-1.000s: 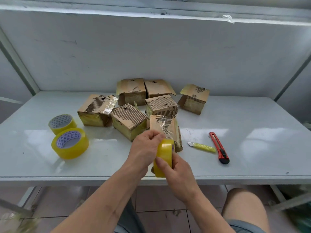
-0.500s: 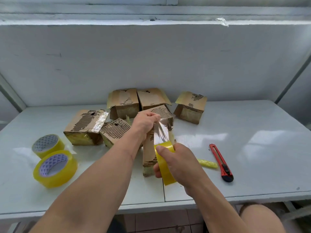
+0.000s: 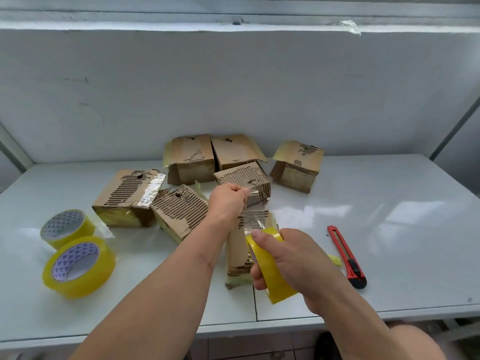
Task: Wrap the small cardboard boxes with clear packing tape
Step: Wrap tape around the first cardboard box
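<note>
The table (image 3: pixel 389 203) has bare room along its right half and lower left; its front edge runs across the bottom of the frame, and a seam splits the top just below the centre. The right hand (image 3: pixel 298 263) holds a yellow tape roll (image 3: pixel 272 276) above that front area, fingers curled round it in a firm grip. The left hand (image 3: pixel 228 201) pinches the free end of the clear strip (image 3: pixel 253 216) and holds it up over an upright box (image 3: pixel 237 253) in the centre. Since half a second ago the strip has been drawn out longer and the roll sits lower and nearer the front edge. Six other boxes (image 3: pixel 189 158) cluster behind, toward the wall, all closed, so their contents cannot be seen. Two spare rolls (image 3: pixel 78 266) lie at the lower left, touching each other. A red knife (image 3: pixel 346 255) lies at the right, a yellow scrap (image 3: pixel 335 259) just beside it.
</note>
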`<control>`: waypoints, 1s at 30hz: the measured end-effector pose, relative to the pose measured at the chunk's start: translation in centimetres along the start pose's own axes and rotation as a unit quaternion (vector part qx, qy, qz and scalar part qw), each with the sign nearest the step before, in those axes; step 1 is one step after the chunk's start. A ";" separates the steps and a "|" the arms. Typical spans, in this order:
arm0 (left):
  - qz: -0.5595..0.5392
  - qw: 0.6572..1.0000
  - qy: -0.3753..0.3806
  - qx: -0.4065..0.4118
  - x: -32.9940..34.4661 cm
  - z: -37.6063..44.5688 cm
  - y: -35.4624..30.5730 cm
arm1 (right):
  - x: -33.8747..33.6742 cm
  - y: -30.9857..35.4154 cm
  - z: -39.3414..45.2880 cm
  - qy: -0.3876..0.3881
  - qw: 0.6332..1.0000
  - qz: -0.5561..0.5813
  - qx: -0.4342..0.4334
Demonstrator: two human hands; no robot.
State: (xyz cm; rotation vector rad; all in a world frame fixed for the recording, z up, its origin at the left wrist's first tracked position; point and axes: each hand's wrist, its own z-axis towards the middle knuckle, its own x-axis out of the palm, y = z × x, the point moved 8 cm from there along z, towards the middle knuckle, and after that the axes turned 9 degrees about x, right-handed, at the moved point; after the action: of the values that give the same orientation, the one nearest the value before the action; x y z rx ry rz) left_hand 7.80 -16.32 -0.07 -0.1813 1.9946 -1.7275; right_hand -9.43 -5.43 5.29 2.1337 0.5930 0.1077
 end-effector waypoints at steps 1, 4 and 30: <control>0.006 1.000 0.002 -0.012 0.0 0.0 0.3 | 0.0 0.0 0.0 0.001 1.000 -0.002 0.001; 0.018 0.999 0.010 -0.034 0.0 0.0 0.7 | 0.1 0.0 -0.1 0.004 1.000 -0.002 0.005; 0.334 0.933 0.109 0.084 1.4 0.6 -1.0 | 0.2 0.2 0.5 -0.013 1.000 -0.016 0.006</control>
State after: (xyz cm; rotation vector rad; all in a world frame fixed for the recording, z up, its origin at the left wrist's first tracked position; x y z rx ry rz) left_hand 6.67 -17.58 0.46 0.6976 1.7417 -1.4822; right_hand -9.00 -5.77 5.09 2.1341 0.6134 0.0592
